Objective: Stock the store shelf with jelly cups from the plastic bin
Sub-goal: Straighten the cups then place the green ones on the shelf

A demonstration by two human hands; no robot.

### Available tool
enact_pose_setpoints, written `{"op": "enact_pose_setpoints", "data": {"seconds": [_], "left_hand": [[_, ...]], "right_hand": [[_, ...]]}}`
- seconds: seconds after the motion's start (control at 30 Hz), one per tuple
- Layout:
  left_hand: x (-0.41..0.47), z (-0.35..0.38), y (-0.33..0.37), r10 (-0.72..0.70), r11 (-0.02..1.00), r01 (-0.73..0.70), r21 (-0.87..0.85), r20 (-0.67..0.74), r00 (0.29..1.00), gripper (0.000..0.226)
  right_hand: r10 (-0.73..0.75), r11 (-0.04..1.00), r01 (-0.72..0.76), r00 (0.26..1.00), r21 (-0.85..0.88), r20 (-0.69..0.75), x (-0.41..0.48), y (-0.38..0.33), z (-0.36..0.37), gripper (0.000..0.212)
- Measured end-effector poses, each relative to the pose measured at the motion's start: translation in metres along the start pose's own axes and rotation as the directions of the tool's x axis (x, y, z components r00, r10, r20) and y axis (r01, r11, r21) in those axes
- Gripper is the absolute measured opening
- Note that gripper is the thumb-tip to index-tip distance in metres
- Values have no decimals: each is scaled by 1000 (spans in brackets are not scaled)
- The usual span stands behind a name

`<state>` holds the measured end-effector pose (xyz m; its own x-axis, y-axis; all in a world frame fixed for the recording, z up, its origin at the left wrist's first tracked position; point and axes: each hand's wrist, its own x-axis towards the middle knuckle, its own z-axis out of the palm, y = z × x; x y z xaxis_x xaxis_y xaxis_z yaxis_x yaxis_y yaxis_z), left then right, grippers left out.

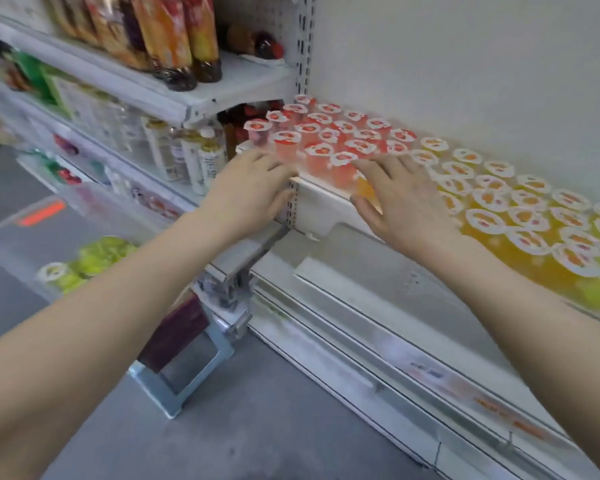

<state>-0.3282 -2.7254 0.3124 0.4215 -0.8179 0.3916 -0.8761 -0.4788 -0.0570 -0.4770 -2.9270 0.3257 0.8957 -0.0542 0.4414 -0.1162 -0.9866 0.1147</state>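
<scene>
Translucent red jelly cups [326, 140] stand upright on the shelf [321, 199], round lids up; left hand [253, 183] and right hand [400, 199], flat-fingered, seemingly touch them.

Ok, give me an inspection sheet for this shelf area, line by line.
Surface: shelf, white, packed with cups up to its front edge.
Job's things: red cups at the left end; orange cups to their right; green cups in the clear bin, lower left.
Clutter: nothing seen.
Hands: left hand open at the shelf edge beside the red cups; right hand open, fingers against the front cups.
Cables: nothing seen.
Surroundings: bottles on the level above; metal frame on the grey floor.
</scene>
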Motion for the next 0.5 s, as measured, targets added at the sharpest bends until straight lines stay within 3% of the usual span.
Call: {"op": "enact_pose_setpoints", "data": {"seconds": [0.27, 0.5], "left_hand": [[-124, 21, -117, -306, 951, 308, -12, 85, 948, 38], [-214, 52, -203, -658, 746, 666, 0, 153, 737, 33]], "right_hand": [[-226, 959, 206, 970, 194, 89, 57, -140, 77, 47], [-424, 864, 358, 896, 355, 129, 112, -213, 153, 46]]}}
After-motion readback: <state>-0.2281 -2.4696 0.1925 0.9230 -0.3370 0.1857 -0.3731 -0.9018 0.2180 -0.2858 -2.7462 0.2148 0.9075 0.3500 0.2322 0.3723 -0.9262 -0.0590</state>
